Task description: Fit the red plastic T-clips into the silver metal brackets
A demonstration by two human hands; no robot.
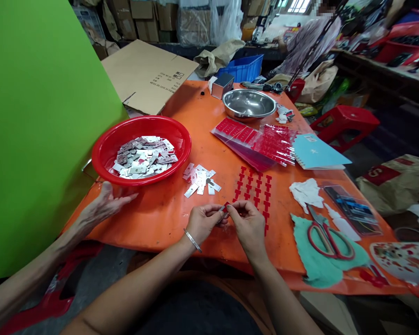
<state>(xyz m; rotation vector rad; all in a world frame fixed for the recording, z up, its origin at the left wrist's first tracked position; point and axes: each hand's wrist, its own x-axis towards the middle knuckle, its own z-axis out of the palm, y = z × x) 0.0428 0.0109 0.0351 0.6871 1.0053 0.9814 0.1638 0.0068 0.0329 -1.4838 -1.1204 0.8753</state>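
Over the near edge of the table, both hands meet at a small metal plate (222, 209) with a bit of red at its upper end. My left hand (202, 224), wearing a bracelet, pinches the plate. The thumb and fingers of my right hand (248, 227) are closed at the red end; whether the red bit is stuck down cannot be seen. Small red T-shaped pieces (247, 187) lie in rows on the table, partly behind my right hand. A loose pile of metal plates (199, 179) lies beyond my left hand.
Another person's hand (108, 204) is beside a red basin (101, 156) of metal plates. A steel bowl (249, 103), red sheets (275, 142) and a blue notebook (317, 151) lie farther back. Scissors (330, 239) rest on green cloth (319, 273) at right. A green panel (38, 116) stands left.
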